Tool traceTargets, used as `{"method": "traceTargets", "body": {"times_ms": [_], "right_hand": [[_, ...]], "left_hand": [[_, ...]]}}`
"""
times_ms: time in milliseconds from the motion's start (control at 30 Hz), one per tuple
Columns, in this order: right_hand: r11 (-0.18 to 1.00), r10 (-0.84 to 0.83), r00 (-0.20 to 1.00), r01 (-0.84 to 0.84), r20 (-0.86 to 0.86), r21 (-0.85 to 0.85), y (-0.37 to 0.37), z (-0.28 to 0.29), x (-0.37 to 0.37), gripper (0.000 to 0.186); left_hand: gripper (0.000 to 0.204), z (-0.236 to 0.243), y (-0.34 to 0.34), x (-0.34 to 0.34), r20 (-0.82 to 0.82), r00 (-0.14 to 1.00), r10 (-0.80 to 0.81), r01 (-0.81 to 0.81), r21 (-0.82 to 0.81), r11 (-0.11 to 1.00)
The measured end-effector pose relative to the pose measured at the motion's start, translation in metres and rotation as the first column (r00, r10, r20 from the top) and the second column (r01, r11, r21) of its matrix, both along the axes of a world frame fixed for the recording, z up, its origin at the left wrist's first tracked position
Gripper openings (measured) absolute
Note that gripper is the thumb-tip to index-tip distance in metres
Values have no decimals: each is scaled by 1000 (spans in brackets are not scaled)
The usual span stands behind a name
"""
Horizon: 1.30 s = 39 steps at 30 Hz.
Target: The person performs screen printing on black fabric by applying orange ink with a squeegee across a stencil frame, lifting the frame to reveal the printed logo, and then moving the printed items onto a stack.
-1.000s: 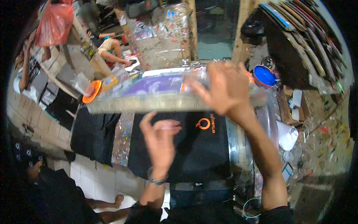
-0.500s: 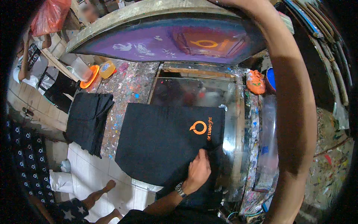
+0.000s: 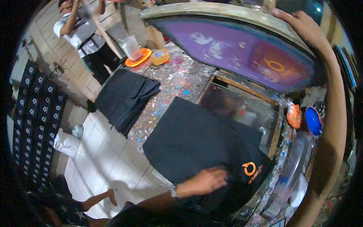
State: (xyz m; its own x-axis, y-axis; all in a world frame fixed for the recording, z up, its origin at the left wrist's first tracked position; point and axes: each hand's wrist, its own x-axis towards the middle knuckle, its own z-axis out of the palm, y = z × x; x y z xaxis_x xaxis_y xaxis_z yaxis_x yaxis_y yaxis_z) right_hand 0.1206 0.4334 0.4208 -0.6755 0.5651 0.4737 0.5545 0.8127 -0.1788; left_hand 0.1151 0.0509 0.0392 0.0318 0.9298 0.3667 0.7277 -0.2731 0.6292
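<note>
My left hand (image 3: 202, 182), blurred and wearing a wristwatch, pinches a black cloth piece (image 3: 193, 132) at its near part. An orange print (image 3: 250, 169) shows on the cloth to the right of that hand. The cloth lies over a glass-topped print table (image 3: 230, 100), wrinkled around my fingers. At the upper right, my right hand (image 3: 302, 24) grips the wooden edge of a screen printing frame (image 3: 211, 10). The frame stands tilted up behind the cloth, its purple mesh (image 3: 242, 49) facing me.
Left of the cloth lies a stack of black cloth pieces (image 3: 126, 94). Behind it are a clear plastic container (image 3: 130, 46), an orange dish (image 3: 141, 57) and a tape roll (image 3: 160, 56). An orange bag (image 3: 294, 115) and blue bowl (image 3: 313, 122) sit at right. Another person (image 3: 81, 36) stands far left.
The black cloth has slid toward me, away from the frame, with my left hand pulling it. My right hand still holds the frame up. The view has turned toward the left.
</note>
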Motion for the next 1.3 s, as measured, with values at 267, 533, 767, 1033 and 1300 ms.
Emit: {"method": "traceTargets", "body": {"times_ms": [267, 533, 767, 1033, 1300], "right_hand": [[987, -116, 992, 120, 47, -105, 26, 20, -1, 82], [963, -5, 999, -6, -37, -269, 40, 16, -2, 78], [968, -62, 997, 46, -56, -245, 49, 20, 13, 73], [954, -79, 995, 58, -60, -293, 41, 7, -9, 68], [982, -174, 984, 172, -21, -73, 74, 2, -11, 75]], "left_hand": [[23, -7, -55, -138, -482, 355, 801, -916, -7, 402], [45, 30, -33, -137, 729, -263, 632, -297, -685, 666], [35, 30, 61, -156, 931, -361, 56, 179, 10, 984], [34, 143, -18, -362, 944, -325, -53, -444, -103, 890], [33, 74, -283, -538, 961, -98, 259, -824, -225, 521]]}}
